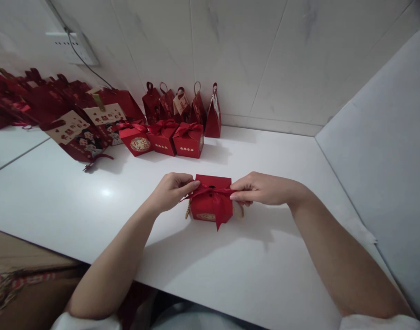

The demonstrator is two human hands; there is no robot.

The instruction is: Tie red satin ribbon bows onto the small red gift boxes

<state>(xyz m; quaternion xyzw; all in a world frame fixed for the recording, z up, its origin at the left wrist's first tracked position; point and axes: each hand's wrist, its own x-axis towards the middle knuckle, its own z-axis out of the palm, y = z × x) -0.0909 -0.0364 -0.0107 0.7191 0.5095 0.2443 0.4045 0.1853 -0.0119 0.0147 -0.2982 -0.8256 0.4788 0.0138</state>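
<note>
A small red gift box (204, 205) with a gold emblem on its front stands on the white table (182, 261). Across its top runs a red satin ribbon (216, 201), one tail hanging down the front. My left hand (173, 190) pinches the ribbon at the box's left side, thumb against fingers. On the other side my right hand (256, 189) pinches the ribbon near the top right edge. Beige cord shows at both sides of the box, below my hands.
Behind the box, several finished red boxes with bows (189, 142) stand in a row. Small looped-handle bags (214, 114) line the wall, and larger red gift bags (79, 137) crowd the left. A cardboard box (31, 275) sits at the lower left; a white panel (378, 128) bounds the right.
</note>
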